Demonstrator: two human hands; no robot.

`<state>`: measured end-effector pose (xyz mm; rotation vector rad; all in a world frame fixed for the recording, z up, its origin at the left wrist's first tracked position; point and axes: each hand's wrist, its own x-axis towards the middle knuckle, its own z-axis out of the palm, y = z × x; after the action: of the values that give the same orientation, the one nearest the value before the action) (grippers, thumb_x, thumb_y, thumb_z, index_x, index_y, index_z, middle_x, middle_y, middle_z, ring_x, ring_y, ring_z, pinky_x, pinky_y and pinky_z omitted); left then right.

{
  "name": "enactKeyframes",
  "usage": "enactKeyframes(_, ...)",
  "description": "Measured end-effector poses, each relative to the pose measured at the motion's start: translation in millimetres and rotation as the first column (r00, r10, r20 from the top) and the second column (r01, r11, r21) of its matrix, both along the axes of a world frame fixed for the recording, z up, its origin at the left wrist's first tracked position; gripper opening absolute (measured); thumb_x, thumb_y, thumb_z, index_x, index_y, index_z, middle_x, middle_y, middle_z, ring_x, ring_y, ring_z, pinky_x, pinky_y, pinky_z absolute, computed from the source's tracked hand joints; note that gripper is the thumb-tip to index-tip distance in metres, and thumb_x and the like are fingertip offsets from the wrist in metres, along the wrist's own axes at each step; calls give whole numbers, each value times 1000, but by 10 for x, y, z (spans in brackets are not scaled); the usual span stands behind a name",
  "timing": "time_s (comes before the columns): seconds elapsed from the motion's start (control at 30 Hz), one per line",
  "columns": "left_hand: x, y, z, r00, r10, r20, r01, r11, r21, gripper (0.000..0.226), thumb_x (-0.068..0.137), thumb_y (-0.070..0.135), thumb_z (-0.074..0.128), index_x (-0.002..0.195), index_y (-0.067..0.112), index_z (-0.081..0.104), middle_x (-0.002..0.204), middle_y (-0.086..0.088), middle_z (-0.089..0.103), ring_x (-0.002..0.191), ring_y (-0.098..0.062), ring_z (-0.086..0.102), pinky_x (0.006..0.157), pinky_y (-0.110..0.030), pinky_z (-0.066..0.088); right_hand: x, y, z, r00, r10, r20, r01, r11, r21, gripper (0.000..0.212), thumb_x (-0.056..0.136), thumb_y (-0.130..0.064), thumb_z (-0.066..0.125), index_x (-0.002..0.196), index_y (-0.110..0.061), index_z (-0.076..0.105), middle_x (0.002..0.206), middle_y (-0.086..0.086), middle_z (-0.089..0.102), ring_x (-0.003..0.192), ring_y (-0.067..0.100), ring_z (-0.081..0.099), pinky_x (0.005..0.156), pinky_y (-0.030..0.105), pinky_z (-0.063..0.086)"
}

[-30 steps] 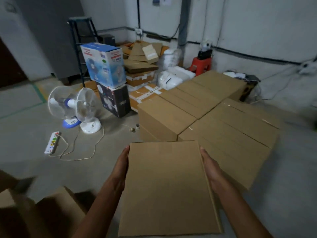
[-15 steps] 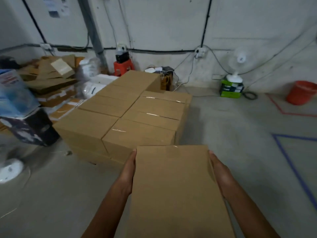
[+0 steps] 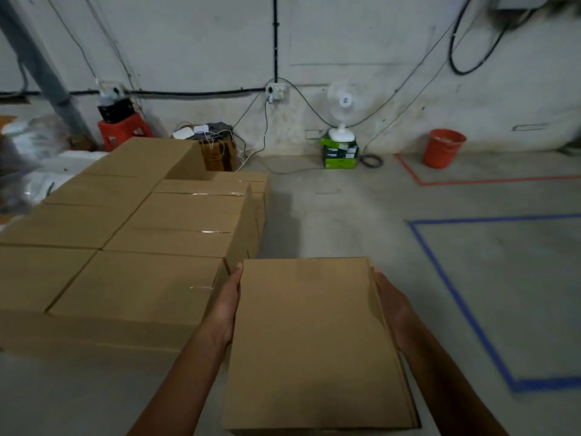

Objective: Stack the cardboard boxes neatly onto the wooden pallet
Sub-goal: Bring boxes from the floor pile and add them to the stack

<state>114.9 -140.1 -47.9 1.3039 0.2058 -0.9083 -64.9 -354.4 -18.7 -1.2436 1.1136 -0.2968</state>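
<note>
I carry a plain brown cardboard box [image 3: 311, 335] in front of me, held between both palms. My left hand [image 3: 226, 306] presses flat against its left side and my right hand [image 3: 391, 306] against its right side, fingers straight. To the left stands a block of several taped cardboard boxes [image 3: 135, 284] packed side by side on the floor. One more box [image 3: 147, 155] sits higher at the block's far end. The carried box hovers just off the block's right front corner. No pallet shows; whatever the boxes rest on is hidden.
A red stool [image 3: 121, 129] and a brown carton with cables [image 3: 218, 152] stand at the wall behind the block. A white fan [image 3: 344, 102] on a green box and an orange bucket [image 3: 443, 147] stand farther right. Blue tape [image 3: 456, 297] marks the floor on the right.
My view has swung right. The block of boxes has shifted from centre to the left, and the carried box now sits beside its right front corner. Both hands keep the same hold.
</note>
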Motion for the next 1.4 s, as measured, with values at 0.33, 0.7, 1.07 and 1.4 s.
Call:
enactKeyframes(0.33,1423,-1684,-153,998,-54,25,54,998,14,64,96,66,45,124,15,70,99,-13,76,80,-27,73,73,-37,53,1230,-1475,-109,998,-63,14,64,997,-44,59,101,-54,48,129,-5,65,121,16,67,107,29,64,93,39,49)
enactKeyframes(0.7,2788,-3099,-16,996,-78,40,78,997,0,65,97,67,40,123,14,68,93,-15,77,73,-26,74,68,-35,53,2572,-2943,-10,999,-41,18,42,997,-68,57,103,-52,41,129,-4,60,94,3,62,85,19,59,72,33,45)
enactKeyframes(1.07,3968,-4534,-22,995,101,18,-101,995,9,52,104,53,38,102,12,70,75,-11,75,59,-23,71,57,-31,53,4086,-4716,-284,973,181,142,-183,983,2,56,104,-54,38,105,-15,78,102,13,77,100,33,71,91,45,55)
enactKeyframes(1.4,4732,-5284,65,927,365,-87,-370,927,-52,28,97,31,47,77,14,56,60,-2,55,50,-18,54,52,-27,43,5651,-5946,-244,870,441,221,-447,894,-26,60,98,-66,41,124,-20,70,118,18,71,105,35,66,91,46,55)
